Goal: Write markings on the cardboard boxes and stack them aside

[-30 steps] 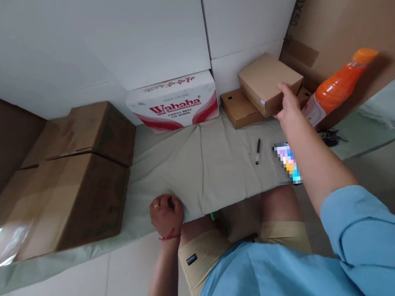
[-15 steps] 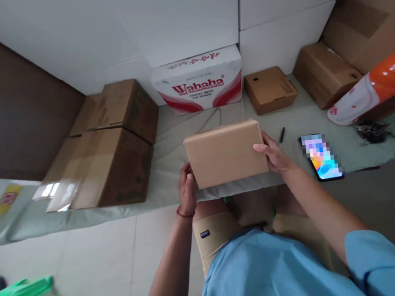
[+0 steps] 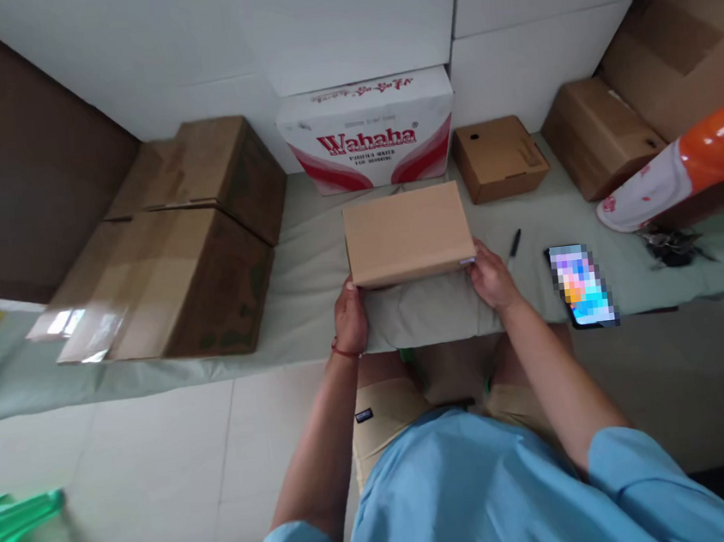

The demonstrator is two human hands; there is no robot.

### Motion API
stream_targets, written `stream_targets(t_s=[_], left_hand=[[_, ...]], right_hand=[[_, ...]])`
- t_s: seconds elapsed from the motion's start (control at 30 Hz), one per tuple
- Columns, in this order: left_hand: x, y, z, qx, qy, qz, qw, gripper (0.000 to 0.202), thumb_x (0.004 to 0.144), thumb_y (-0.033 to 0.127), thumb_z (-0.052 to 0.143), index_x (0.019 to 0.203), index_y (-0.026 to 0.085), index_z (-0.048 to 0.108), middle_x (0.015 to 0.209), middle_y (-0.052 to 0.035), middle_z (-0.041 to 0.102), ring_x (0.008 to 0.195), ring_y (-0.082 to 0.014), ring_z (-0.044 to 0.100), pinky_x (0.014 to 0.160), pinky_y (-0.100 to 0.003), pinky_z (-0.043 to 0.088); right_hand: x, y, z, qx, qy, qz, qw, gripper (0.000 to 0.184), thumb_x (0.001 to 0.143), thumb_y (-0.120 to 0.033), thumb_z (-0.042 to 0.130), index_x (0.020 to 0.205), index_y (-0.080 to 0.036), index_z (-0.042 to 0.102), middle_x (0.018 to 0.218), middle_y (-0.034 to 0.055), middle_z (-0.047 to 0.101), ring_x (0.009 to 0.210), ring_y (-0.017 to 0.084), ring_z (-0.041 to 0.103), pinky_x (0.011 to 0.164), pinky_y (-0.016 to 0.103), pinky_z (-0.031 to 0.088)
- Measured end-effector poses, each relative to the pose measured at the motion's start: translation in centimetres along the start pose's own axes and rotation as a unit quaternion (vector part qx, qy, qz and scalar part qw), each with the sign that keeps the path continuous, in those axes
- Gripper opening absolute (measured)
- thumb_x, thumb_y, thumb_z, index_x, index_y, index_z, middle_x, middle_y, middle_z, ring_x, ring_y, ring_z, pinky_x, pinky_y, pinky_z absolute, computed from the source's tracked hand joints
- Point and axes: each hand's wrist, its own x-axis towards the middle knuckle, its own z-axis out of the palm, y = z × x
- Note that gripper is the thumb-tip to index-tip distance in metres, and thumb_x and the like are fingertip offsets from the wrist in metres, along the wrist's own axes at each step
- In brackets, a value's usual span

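Observation:
A flat, closed cardboard box [image 3: 405, 233] rests on the pale green cloth [image 3: 310, 268] right in front of me. My left hand [image 3: 349, 314] grips its near left corner, fingers curled against the edge. My right hand [image 3: 491, 274] holds the near right corner the same way. A red string is tied round my left wrist.
A large taped carton [image 3: 168, 274] stands at the left, a white Wahaha box [image 3: 368, 132] behind, and two small cartons [image 3: 498, 157] [image 3: 600, 136] at the right. A pen [image 3: 514, 245], a phone [image 3: 580, 285], keys [image 3: 670, 244] and an orange bottle [image 3: 688, 168] lie on the right. A green bag [image 3: 8, 537] sits on the floor.
My right hand took the flat box from the stack at the right and brought it to the middle. My left hand joined it, and the box now lies on the cloth, farther from me.

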Motion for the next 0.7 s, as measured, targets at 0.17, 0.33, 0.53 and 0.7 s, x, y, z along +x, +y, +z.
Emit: stream_targets(t_s=[0.17,0.33,0.53,0.7], left_hand=[[0.1,-0.9,-0.2,-0.04,0.036,-0.002,0.999,0.067,0.101,0.078,0.054,0.12,0.019,0.076,0.135,-0.0156,0.075,0.143,-0.0304,0.062,0.124,-0.05,0.046],[0.5,-0.7,-1.0,-0.06,0.063,-0.009,0.996,0.067,0.098,0.081,0.054,0.126,0.023,0.074,0.144,-0.0134,0.071,0.147,-0.0282,0.059,0.125,-0.049,0.047],[0.4,1.7,-0.8,-0.052,0.02,-0.021,0.998,0.064,0.101,0.075,0.052,0.14,0.027,0.07,0.151,-0.0077,0.069,0.149,-0.0279,0.057,0.126,-0.049,0.048],[-0.2,3.0,0.1,-0.105,0.001,-0.021,0.994,0.053,0.099,0.069,0.062,0.132,0.029,0.073,0.139,-0.0046,0.075,0.139,-0.0264,0.065,0.12,-0.044,0.051]], right_hand=[[-0.1,0.1,0.0,0.042,0.03,-0.024,0.998,0.051,0.083,-0.068,0.076,0.125,-0.038,0.077,0.142,0.0004,0.075,0.151,0.028,0.057,0.129,0.054,0.043],[-4.0,-2.0,2.5,-0.013,-0.019,-0.111,0.994,0.044,0.094,-0.048,0.072,0.138,-0.044,0.074,0.167,-0.0068,0.055,0.158,0.028,0.049,0.133,0.054,0.042],[-8.9,-4.6,9.8,-0.178,-0.138,-0.306,0.925,0.08,0.104,-0.02,0.049,0.169,-0.059,0.023,0.18,-0.0158,0.025,0.152,0.025,0.057,0.114,0.047,0.063],[-9.5,-4.5,10.8,-0.286,-0.035,-0.406,0.867,0.084,0.103,-0.015,0.05,0.173,-0.049,0.021,0.174,-0.0001,0.046,0.151,0.026,0.058,0.119,0.056,0.055]])
